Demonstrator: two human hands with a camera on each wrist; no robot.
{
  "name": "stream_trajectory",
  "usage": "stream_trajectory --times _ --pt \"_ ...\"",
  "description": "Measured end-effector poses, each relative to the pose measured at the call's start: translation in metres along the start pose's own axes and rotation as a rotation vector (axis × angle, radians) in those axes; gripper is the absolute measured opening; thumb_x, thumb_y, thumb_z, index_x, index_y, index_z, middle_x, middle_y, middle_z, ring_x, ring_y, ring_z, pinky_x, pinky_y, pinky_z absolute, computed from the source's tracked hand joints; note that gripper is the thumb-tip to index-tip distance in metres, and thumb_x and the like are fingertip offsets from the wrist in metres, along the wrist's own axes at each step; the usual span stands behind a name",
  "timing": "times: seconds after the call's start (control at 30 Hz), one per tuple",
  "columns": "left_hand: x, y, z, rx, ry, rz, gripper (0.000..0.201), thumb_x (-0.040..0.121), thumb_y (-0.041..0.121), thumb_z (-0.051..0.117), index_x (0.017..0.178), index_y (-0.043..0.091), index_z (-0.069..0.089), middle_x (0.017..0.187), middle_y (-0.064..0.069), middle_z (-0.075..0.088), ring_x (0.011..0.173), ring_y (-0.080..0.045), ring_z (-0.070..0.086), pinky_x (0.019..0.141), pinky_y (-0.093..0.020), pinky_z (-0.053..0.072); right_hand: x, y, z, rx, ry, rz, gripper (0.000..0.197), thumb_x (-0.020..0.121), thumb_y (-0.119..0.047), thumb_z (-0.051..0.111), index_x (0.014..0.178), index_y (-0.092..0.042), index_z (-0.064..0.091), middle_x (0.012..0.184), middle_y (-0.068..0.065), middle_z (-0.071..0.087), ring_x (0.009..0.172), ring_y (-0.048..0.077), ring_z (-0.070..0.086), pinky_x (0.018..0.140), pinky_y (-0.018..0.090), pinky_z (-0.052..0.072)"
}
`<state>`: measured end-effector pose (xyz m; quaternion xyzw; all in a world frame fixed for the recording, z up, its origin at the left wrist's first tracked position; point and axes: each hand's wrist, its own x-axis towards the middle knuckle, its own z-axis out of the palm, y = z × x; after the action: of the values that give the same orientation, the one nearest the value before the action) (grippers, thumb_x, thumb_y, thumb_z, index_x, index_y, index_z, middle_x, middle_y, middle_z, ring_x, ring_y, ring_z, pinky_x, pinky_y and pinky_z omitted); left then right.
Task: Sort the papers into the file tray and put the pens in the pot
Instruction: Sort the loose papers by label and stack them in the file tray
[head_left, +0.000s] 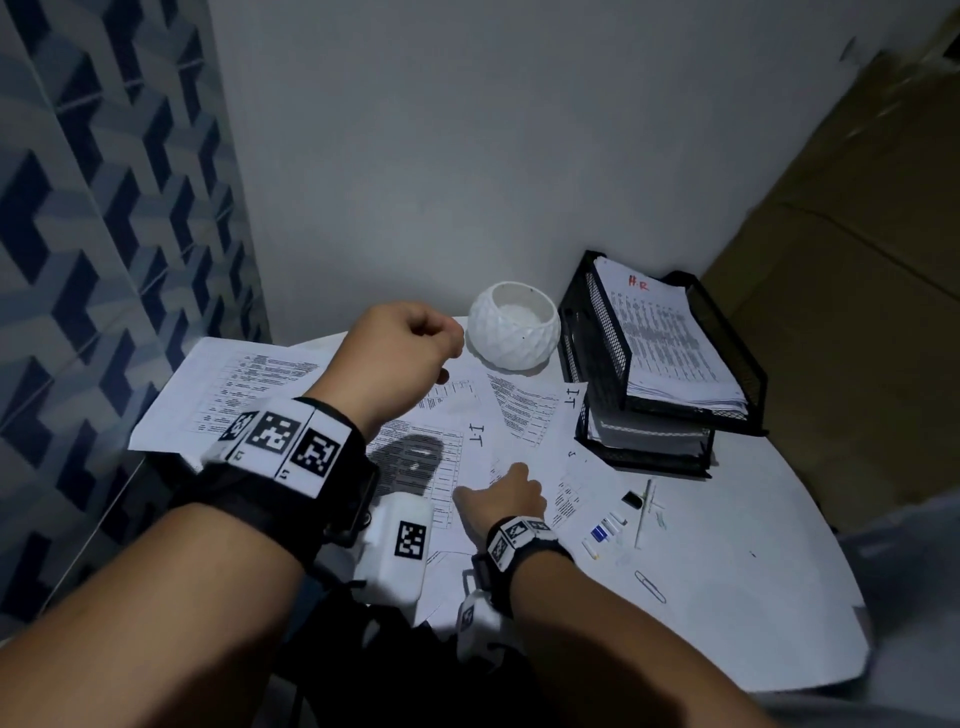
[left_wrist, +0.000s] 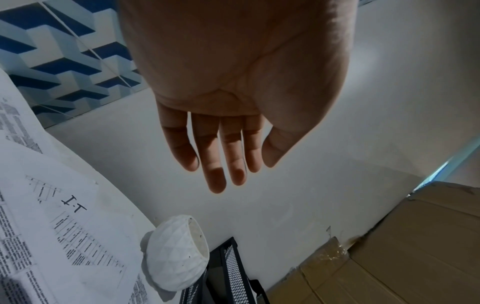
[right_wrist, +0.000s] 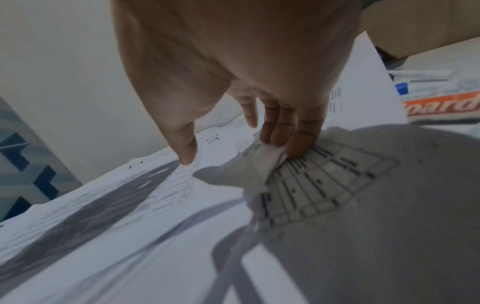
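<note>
— What did the desk look like, biggest thing first?

— The white table (head_left: 727, 613) filled the corner, with cardboard boxes (head_left: 857, 291) stacked to its right. Printed papers (head_left: 291, 384) lay scattered over its left and middle, several marked "I.T" by hand.

— And the file tray?

— The black mesh file tray (head_left: 737, 364) stood at the back right, two tiers. A stack headed "H.R" in red (head_left: 660, 332) lay in the top tier, and more sheets filled the lower one.

— The pot?

— The white faceted pot (head_left: 514, 332) sat just left of the tray, upright; no pens showed above its rim. The pens (head_left: 613, 527) lay loose on the table in front of the tray, near the right hand, beside a thin stick and a paper clip (head_left: 650, 587).

— What were the hands doing?

— The left hand (left_wrist: 233, 86) hung in the air above the papers, near the pot, fingers extended and relaxed in the wrist view, holding nothing. The right hand (right_wrist: 246, 72) was down on the sheets, its fingers (right_wrist: 280, 131) lifting a crumpled paper edge (right_wrist: 262, 156) with the thumb pressing the page alongside.
</note>
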<state>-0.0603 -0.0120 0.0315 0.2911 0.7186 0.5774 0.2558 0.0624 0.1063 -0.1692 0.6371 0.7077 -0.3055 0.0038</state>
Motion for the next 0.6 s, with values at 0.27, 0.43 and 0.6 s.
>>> stream_trajectory --times 0.27,0.43,0.6 --pt "-0.005 0.0 -0.011 0.011 0.017 0.0 0.014 0.096 0.02 0.067 0.085 0.024 0.075 0.092 0.002 0.078 0.077 -0.018 0.076 0.076 -0.033 0.054 -0.008 -0.013 0.022 0.035 0.001 -0.034 0.089 0.069 -0.029 0.083 0.138 -0.025 0.027 0.113 0.007 0.063 0.111 0.031 0.059 0.089 0.048 0.057" --pt "-0.002 -0.003 -0.011 0.029 0.004 -0.021 0.012 0.094 0.017 0.069 0.084 0.019 0.075 0.094 -0.007 0.078 0.084 -0.027 0.076 0.091 -0.051 0.06 0.002 -0.005 0.008 0.116 -0.057 -0.039 0.063 0.078 -0.007 0.075 0.131 -0.013 0.042 0.109 0.009 0.061 0.083 0.021 0.062 0.067 0.028 0.053" --pt "-0.003 -0.006 -0.009 0.124 -0.007 -0.042 0.011 0.095 0.018 0.067 0.087 0.018 0.074 0.094 -0.004 0.078 0.087 -0.026 0.076 0.06 -0.027 0.047 -0.001 0.003 -0.005 0.05 -0.011 -0.176 0.035 0.082 0.007 0.05 0.064 -0.022 0.044 0.066 -0.003 0.041 0.053 0.016 0.036 0.049 0.02 0.028"
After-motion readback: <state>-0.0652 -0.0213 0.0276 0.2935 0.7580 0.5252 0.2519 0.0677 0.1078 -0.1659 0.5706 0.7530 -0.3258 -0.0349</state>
